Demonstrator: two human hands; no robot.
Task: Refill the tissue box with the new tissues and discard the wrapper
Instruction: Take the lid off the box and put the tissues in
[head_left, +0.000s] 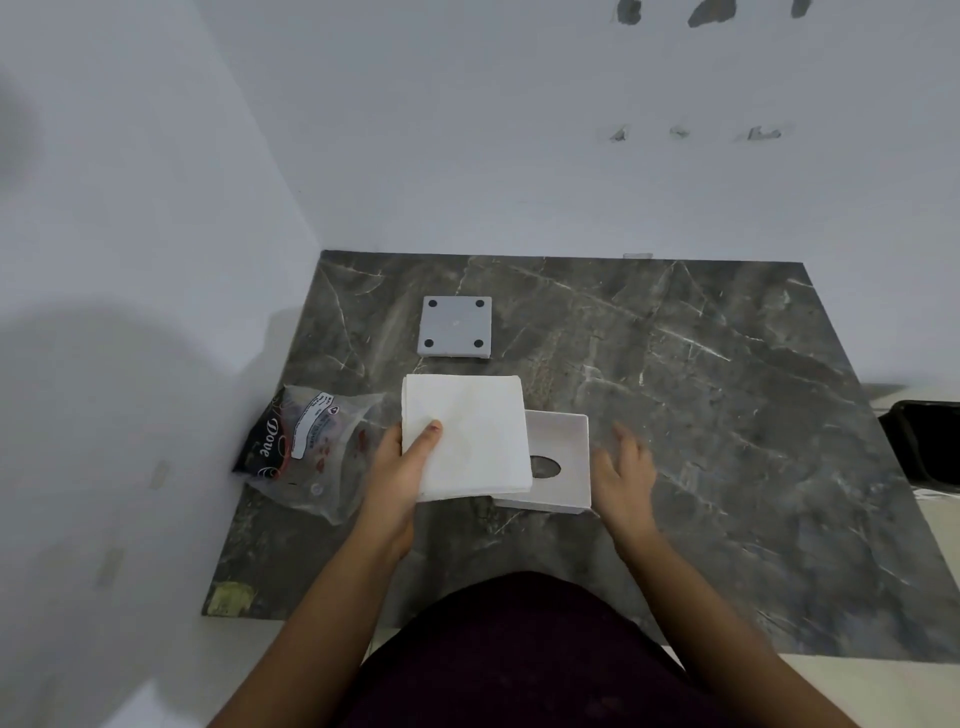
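Left hand grips the tissues, out of the empty wrapper lying left of the box, partly over the tissue box; right hand hovers spread beside it. Loading, closing with the base plate and binning remain.

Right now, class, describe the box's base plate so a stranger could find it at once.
On the dark marble slab, look toward the wall, beyond the tissue stack. The base plate lies flat there: a grey square, alone in having four black dots at its corners.

Left grip clamped — right spread.
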